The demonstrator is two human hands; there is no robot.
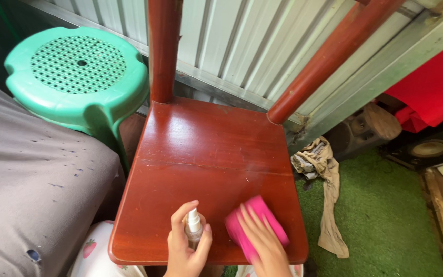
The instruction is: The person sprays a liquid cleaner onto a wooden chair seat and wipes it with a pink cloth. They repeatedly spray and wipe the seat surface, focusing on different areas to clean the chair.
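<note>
wrists and arms cut off at the bottom edge. left hand clamped around a small clear spray bottle, white nozzle up; contents too hard to make out. right hand flat, fingers together, pressing a pink cloth on the front of the red-brown wooden chair seat. green plastic stool behind left; crumpled beige rag on green turf.

Corrugated pale metal wall runs behind, daylight on it; green artificial turf floor at right; green perforated plastic stool at upper left, just beside grey speckled fabric; crumpled beige rag lies on the turf; dark speakers and red cloth at far right.
</note>
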